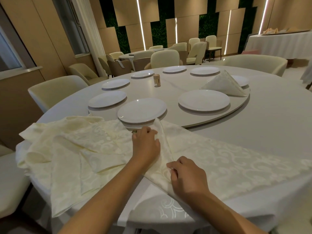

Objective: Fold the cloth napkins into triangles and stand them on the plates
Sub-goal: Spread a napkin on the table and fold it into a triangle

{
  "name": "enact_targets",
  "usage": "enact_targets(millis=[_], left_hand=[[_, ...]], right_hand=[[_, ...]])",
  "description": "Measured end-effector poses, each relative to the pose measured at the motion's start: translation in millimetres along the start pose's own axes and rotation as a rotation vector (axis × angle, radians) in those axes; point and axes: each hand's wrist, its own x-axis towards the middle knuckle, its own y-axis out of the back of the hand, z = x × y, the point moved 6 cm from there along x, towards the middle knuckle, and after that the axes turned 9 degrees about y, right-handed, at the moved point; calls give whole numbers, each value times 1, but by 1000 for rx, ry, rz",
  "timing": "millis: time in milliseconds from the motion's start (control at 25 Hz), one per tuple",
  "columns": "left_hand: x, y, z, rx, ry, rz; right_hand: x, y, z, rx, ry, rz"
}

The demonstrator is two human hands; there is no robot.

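Note:
A cream patterned napkin (219,159) lies spread on the near edge of the round table, with one fold raised into a ridge between my hands. My left hand (146,142) grips the far end of that ridge, just in front of the nearest white plate (141,110). My right hand (187,174) pinches the ridge's near end. A heap of several more cream napkins (67,149) lies to the left. One folded triangle napkin (224,83) stands on a plate (241,80) at the far right of the turntable.
Several bare white plates (204,100) ring the raised turntable (219,119). A small wooden toothpick holder (157,80) stands near its middle. Cream chairs (55,90) surround the table; more tables and chairs fill the room behind.

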Motion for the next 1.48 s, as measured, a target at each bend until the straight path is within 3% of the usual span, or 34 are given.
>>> enact_targets(millis=[120,280,400,520,680,840,1000,1160,1240,1360,1480], left_hand=[[-46,0,-11,169,-67,-188],[-78,-19,-34,276,-20,-449],[-78,-25,-38,310,-32,-457],[-76,-27,-39,326,-42,-462],[-75,-31,-41,348,-44,-441],[-74,-32,-41,347,-48,-429],[-76,-24,-37,210,-65,-403],[-106,11,-9,-243,-210,-171],[-129,20,12,-384,-287,-220],[-156,19,42,-397,-384,-352],[-160,10,54,-244,-394,-288]], right_hand=[[-1,1,-1,40,12,26],[-4,4,-4,6,6,71],[-9,8,-12,-142,92,31],[-22,3,-9,-287,139,-141],[-44,-1,11,-288,129,-319],[-57,2,23,-280,166,-386],[-60,12,25,-168,217,-318],[-68,41,40,-46,282,-143],[-72,51,54,-3,286,-150],[-79,63,66,36,295,-104],[-80,66,62,-41,292,4]])
